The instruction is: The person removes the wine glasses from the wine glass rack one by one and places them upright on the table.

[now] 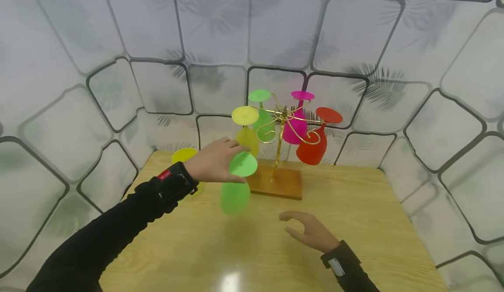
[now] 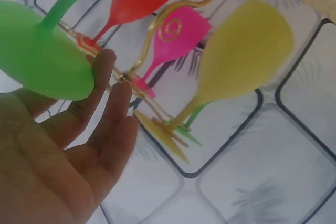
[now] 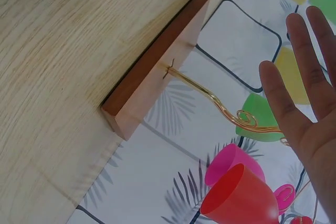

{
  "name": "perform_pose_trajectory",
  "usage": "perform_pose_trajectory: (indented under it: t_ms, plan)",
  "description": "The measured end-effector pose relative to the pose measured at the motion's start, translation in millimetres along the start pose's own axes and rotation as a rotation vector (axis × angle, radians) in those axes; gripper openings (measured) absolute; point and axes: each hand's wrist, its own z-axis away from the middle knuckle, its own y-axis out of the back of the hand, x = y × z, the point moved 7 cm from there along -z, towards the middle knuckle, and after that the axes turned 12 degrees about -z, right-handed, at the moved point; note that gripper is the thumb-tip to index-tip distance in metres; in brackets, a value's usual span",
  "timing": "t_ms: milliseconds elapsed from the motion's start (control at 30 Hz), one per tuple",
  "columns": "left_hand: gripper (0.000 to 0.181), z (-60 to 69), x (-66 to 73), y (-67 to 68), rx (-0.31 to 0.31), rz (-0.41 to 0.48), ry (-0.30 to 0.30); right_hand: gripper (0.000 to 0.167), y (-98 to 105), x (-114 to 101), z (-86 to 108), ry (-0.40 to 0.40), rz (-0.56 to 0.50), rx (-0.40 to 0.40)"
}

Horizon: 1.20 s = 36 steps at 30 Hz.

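My left hand (image 1: 214, 161) holds a green plastic wine glass (image 1: 235, 198) upside down by its foot, bowl hanging above the table. In the left wrist view, the fingers lie along the edge of the green foot (image 2: 47, 56). Just behind that hand stands a gold metal glass rack (image 1: 279, 150) on a wooden base (image 1: 281, 185). From its arms hang upside down a yellow glass (image 1: 247, 140), a second green glass (image 1: 266, 123), a pink glass (image 1: 296, 128) and a red glass (image 1: 313, 147). Low over the table, my right hand (image 1: 313, 231) holds nothing, its fingers loosely bent.
Another yellow glass (image 1: 184, 154) stands at the table's back left, partly hidden behind the left hand and wrist. The light wooden table (image 1: 346, 204) meets patterned cloth walls (image 1: 220, 29) at its back and sides.
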Motion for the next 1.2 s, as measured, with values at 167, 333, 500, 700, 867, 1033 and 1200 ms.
perform_pose_trajectory:
  t_ms: [167,333,500,700,867,1033,1200]
  plan:
    - [0.065,8.7,-1.8,-14.9,-0.041,0.02,-0.025,0.032,0,1,-1.8,-0.005,0.001,0.0]
    - [0.062,10.2,-3.6,-29.8,-0.069,0.002,-0.044,0.033,2,4,-1.1,-0.029,-0.003,0.017]
    - [0.065,12.1,-2.9,-41.2,-0.125,0.032,-0.081,0.033,8,11,4.3,-0.076,0.019,0.044]
    - [0.072,17.8,-6.8,-60.9,-0.174,0.115,-0.068,0.044,31,26,20.1,-0.18,0.059,0.132]
    - [0.072,25.4,-10.7,-78.5,-0.115,0.233,-0.02,0.054,63,34,38.8,-0.205,0.099,0.292]
    - [0.069,28.7,-15.3,-100.6,-0.013,0.455,0.054,0.057,76,37,47.2,-0.187,0.076,0.365]
    - [0.065,26.7,-12.3,-124.8,0.074,0.596,0.096,0.055,63,32,32.2,-0.205,-0.084,0.336]
